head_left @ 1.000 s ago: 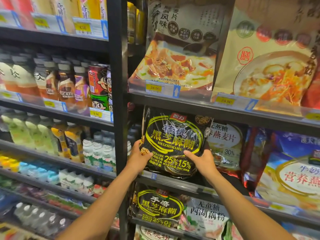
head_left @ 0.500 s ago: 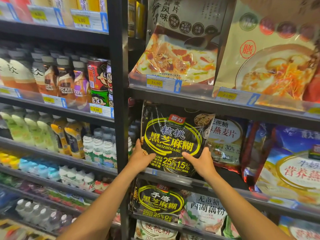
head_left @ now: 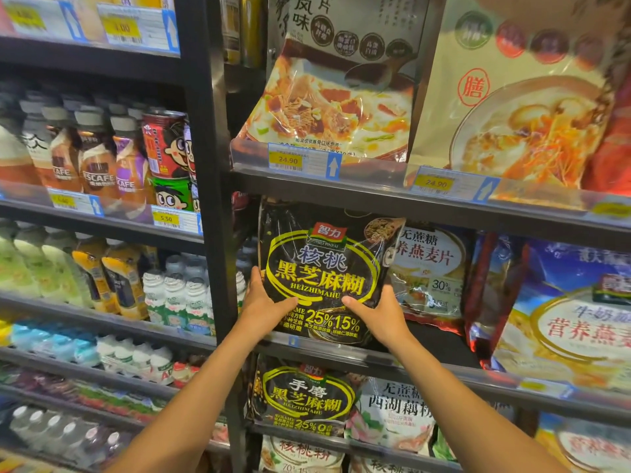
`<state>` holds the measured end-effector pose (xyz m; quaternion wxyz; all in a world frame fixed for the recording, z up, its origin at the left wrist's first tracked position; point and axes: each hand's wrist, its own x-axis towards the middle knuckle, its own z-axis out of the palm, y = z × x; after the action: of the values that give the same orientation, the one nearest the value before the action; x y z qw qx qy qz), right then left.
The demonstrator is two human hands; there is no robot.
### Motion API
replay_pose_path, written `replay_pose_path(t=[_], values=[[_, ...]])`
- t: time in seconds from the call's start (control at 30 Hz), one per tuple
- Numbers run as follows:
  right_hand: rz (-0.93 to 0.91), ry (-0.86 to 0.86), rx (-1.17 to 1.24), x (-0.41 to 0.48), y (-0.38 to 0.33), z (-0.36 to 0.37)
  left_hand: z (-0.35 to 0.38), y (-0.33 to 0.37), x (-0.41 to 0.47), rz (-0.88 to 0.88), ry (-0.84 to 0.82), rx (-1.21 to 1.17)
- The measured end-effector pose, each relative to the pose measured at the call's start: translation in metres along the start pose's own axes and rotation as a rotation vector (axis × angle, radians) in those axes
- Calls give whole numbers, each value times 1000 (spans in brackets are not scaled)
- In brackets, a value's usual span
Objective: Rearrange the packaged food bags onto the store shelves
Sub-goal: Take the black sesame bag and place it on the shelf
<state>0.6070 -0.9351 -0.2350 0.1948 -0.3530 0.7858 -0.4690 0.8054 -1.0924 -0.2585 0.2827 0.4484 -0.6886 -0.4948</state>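
Dark metal store shelving fills the view, with bottled drinks in the bays at nine o'clock, some labelled "ESCAFE" beside a yellow price tag (head_left: 166,219) reading 5.50. At centre, a black bag (head_left: 327,268) lettered "HEIZHIMAHU", "25%" and "15%" stands upright on the middle shelf (head_left: 426,365), under the shelf above. The left hand (head_left: 264,303) clasps its lower left edge, thumb across the front and the other fingers hidden behind; the right hand (head_left: 382,314) grips the lower right corner the same way. At three o'clock of it, touching, stands a pale oat bag (head_left: 432,268) marked "30%". At twelve o'clock a tag (head_left: 288,160) reads 24.90 under a soup-picture bag (head_left: 338,97). At six o'clock sits a second black bag (head_left: 307,397).
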Motion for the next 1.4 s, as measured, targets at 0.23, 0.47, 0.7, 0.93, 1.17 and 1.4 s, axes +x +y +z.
replay_pose_path(t=[0.23, 0.47, 0.7, 0.93, 1.17, 1.4], values=[[-31, -84, 2, 6, 10, 2, -2, 0, 9, -14, -6, -121], [-51, -78, -107, 20, 2, 3, 0, 2, 8, -31, 37, -148], [14, 9, -251, 10, 10, 2, 0, 8, 4, -59, 77, -202], [26, -52, -157, 25, 11, 0, 4, 11, 14, -91, 54, -94], [-4, -40, -193, 17, 12, -2, 5, 6, 7, -46, 21, 25], [27, -62, -408, 5, 22, 1, 4, -6, 0, 13, -72, 258]])
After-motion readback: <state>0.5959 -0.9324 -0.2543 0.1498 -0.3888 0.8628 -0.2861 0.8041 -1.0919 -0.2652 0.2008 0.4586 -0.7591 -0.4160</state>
